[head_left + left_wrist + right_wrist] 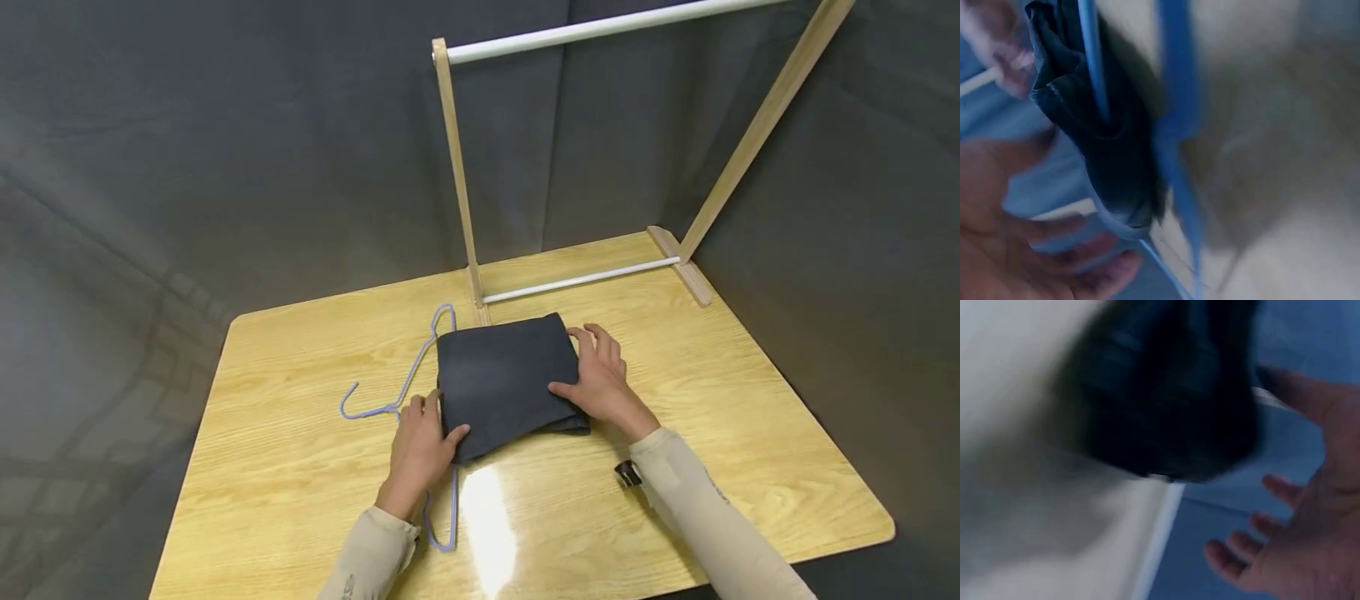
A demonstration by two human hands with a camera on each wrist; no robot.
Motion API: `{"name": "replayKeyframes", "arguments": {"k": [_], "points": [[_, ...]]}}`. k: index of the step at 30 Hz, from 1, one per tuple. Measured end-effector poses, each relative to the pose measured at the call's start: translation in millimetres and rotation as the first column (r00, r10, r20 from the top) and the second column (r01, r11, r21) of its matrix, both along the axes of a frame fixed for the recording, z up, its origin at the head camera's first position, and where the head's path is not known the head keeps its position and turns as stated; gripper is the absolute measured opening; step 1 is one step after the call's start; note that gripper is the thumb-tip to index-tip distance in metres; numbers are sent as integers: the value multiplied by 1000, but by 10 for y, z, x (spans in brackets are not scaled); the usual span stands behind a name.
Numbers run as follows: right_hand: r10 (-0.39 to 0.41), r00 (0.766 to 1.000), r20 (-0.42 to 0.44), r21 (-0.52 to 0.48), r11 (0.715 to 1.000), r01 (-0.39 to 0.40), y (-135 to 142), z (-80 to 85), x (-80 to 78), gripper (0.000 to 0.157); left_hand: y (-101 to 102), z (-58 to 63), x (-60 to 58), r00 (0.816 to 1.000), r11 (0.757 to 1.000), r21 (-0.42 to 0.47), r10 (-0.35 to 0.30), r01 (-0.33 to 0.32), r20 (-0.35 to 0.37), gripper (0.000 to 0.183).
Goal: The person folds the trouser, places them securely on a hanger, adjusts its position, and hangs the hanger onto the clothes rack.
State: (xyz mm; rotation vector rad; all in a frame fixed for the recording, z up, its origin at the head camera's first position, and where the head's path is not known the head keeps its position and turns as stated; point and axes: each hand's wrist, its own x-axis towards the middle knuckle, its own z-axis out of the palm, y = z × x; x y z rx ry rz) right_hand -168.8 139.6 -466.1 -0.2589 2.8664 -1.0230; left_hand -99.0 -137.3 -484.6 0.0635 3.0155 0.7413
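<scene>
A dark folded cloth (502,379), perhaps a garment, lies on the table across a blue-purple wire hanger (416,367). The hanger's hook points left, and its two ends stick out beyond the cloth. At the cloth's lower left corner is my left hand (420,446), thumb over the near edge. My right hand (600,379) is at the right edge, thumb by the cloth and fingers spread. Both wrist views are blurred. In them the left fingers (1094,262) and the right fingers (1241,547) look loose beside the cloth, not gripping it.
Behind the cloth stands a rack with wooden posts (459,175), a white top bar (600,32) and a white lower bar (581,280). Dark curtains (315,167) surround the wooden table (300,500) at the back and sides. A small dark object (627,473) is by the right cuff.
</scene>
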Motion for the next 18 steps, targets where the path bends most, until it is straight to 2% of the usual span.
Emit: {"name": "replayKeyframes", "arguments": {"k": [2,4,6,8,10,11,13,17,18], "points": [[84,991,-102,65,995,-78,-57,98,-62,90,56,18,-45,990,988,-112,-116,106,-81,76],[203,971,-127,142,972,-185,-115,115,-142,93,89,7,-87,964,954,-188,-252,233,-84,74],[337,939,-72,241,919,-312,-132,33,-218,95,93,-20,-129,932,909,-246,-359,338,-44,69],[415,910,17,331,856,-397,-130,-78,-259,97,82,-38,-164,907,876,-260,-421,406,-2,65],[451,889,84,402,801,-444,-115,-172,-273,97,64,-42,-196,898,870,-236,-440,432,20,60],[456,884,101,415,789,-454,-110,-197,-277,97,56,-40,-214,898,872,-228,-440,433,22,58],[448,890,86,432,788,-439,-121,-193,-282,98,47,-42,-240,900,877,-217,-437,428,11,54],[414,910,-5,392,838,-379,-137,-140,-326,100,61,-48,-279,907,888,-207,-421,412,-1,52],[403,915,-7,394,842,-368,-136,-137,-339,101,72,-45,-289,909,891,-197,-416,408,0,52]]}}
